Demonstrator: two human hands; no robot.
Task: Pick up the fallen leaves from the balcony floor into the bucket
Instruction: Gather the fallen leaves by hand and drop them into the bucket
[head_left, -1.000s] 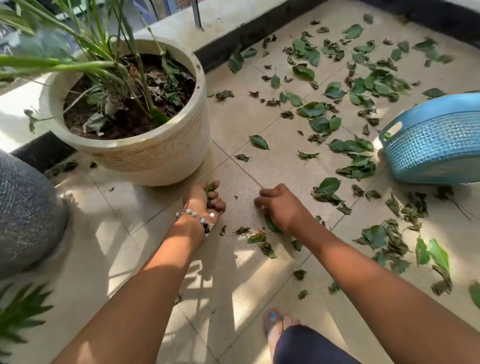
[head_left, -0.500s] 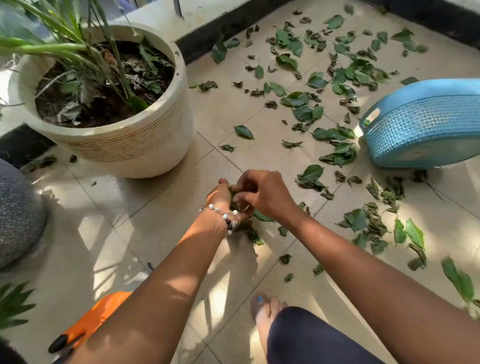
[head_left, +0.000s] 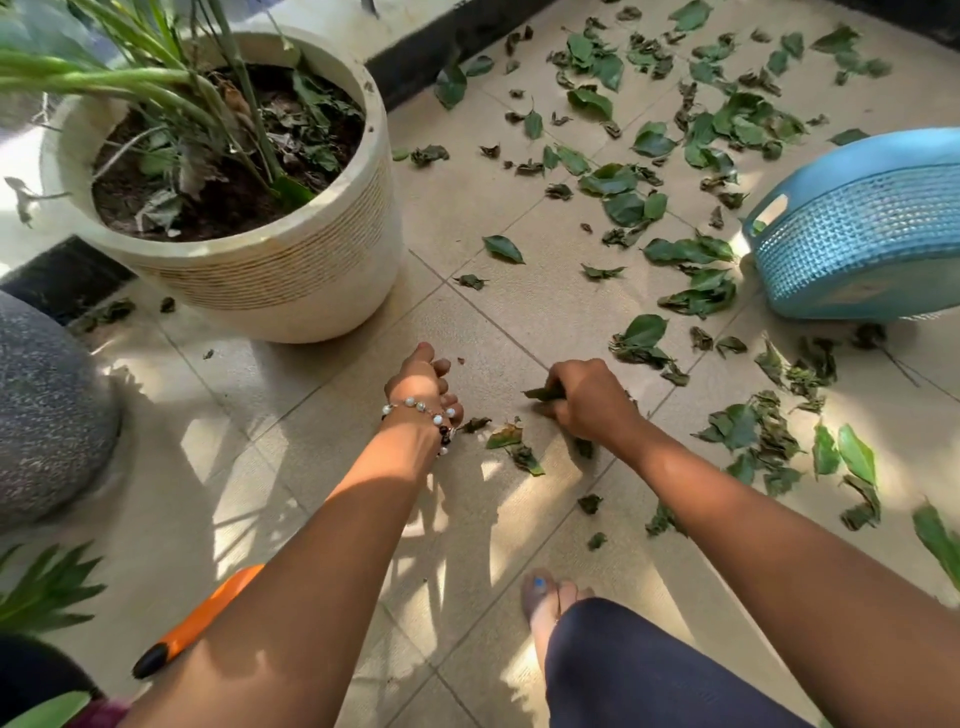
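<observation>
Green and dried fallen leaves (head_left: 691, 249) lie scattered over the beige tiled floor, thickest toward the back right. A blue woven plastic bucket (head_left: 857, 228) lies tilted at the right edge. My right hand (head_left: 592, 400) is low over the floor and grips a small bunch of leaves; one leaf tip sticks out to its left. My left hand (head_left: 423, 384), with a bead bracelet on the wrist, hovers by the floor with loose fingers and holds nothing that shows. A few leaves (head_left: 506, 436) lie between the two hands.
A large cream plant pot (head_left: 291, 270) stands just behind my left hand. A grey speckled pot (head_left: 47, 415) sits at the left edge. An orange-handled tool (head_left: 197, 618) lies under my left forearm. My foot (head_left: 545, 597) is at the bottom centre.
The hands met half a second ago and have moved apart. The leaves that my left hand held earlier are now in my right hand.
</observation>
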